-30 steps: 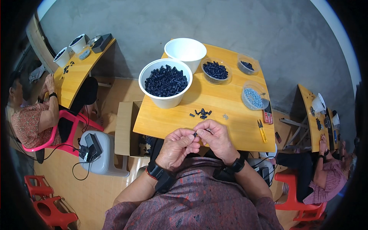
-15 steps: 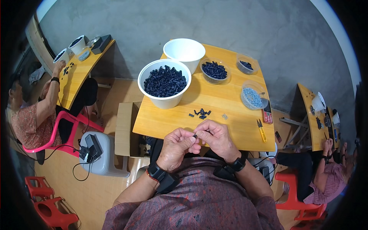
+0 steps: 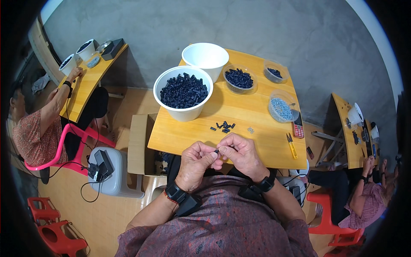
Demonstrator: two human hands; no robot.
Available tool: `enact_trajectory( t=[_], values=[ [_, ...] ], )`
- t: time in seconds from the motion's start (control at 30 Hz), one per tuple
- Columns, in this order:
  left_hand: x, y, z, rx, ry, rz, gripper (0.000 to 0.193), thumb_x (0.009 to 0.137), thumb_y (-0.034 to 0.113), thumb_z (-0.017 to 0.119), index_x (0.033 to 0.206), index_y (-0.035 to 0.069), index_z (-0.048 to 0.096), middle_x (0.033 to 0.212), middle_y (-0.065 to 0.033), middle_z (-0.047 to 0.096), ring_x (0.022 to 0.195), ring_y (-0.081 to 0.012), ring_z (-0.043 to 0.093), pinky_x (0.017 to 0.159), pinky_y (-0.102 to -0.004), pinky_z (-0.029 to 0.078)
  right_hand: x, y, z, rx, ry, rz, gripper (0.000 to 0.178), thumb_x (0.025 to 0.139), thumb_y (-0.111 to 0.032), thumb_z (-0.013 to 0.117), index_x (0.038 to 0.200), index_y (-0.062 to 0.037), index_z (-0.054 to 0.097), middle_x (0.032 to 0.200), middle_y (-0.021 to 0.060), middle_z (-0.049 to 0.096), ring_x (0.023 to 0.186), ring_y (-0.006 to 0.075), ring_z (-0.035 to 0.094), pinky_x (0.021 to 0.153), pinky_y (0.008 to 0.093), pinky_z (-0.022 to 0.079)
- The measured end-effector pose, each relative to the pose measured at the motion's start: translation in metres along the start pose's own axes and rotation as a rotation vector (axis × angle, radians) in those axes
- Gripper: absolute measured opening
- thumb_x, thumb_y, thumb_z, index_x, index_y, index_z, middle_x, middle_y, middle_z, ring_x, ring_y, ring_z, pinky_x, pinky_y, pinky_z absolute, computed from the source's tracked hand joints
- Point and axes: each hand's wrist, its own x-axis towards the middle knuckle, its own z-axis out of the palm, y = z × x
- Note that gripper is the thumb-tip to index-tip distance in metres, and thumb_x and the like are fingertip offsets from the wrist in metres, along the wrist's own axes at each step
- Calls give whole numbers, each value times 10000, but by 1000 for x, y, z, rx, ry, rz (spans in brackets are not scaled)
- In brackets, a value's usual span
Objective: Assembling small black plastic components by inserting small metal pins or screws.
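At the table's near edge my left hand (image 3: pixel 198 162) pinches a small black cylindrical part (image 3: pixel 217 151) between thumb and fingertips. My right hand (image 3: pixel 243 156) meets it there, thumb and forefinger pressed together; whatever they grip is mostly hidden. Just beyond my fingers lies a loose group of small black cylindrical parts (image 3: pixel 225 127). A little pile of tiny pale metal pieces (image 3: pixel 250 129) is to their right. Farther left, a white bucket (image 3: pixel 183 112) is heaped with the same kind of black parts.
Behind stands a second white bucket (image 3: pixel 205 55). Clear tubs hold black parts (image 3: pixel 239 79), more dark pieces (image 3: pixel 274 73) and tiny bluish pieces (image 3: pixel 281 109). Yellow-handled snips (image 3: pixel 292 147) and a red keypad phone (image 3: pixel 298 129) lie right. People work at tables on both sides.
My hands stay nearly still at the same pinch. The person at the left table has reached farther forward over the tabletop.
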Motion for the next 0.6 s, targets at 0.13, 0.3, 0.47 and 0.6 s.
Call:
enact_trajectory(
  t=[0.13, 0.3, 0.47, 0.6],
  values=[
    [0, 1, 1, 12, 10, 11, 80, 956, -8, 654, 1012, 6, 599, 933, -136, 717, 769, -181, 726, 706, -307, 632, 0, 0, 0, -34, 1, -12, 97, 989, -78, 653, 1012, 16, 647, 892, 31, 691, 778, 67, 628, 703, 227, 535],
    [1, 2, 0, -5, 7, 12, 79, 958, -9, 650, 1019, 4, 601, 945, -142, 719, 769, -182, 726, 702, -304, 631, -1, -2, 1, -48, 13, -34, 85, 996, -70, 637, 1004, 15, 644, 872, 27, 675, 777, 68, 611, 715, 230, 528],
    [2, 2, -3, -30, 7, -44, 78, 962, 0, 649, 1024, 2, 602, 945, -144, 718, 740, -182, 720, 680, -302, 628, -1, -1, 2, -44, 5, -15, 77, 989, -60, 641, 991, 16, 649, 874, 30, 667, 780, 76, 615, 713, 234, 526],
    [1, 1, -5, 9, 23, -34, 71, 964, 7, 649, 1019, 3, 604, 939, -140, 717, 726, -182, 717, 667, -302, 626, 3, -6, 1, -364, -18, -241, 80, 973, -44, 654, 942, 30, 663, 910, 44, 671, 785, 100, 633, 715, 246, 529]
  ],
)
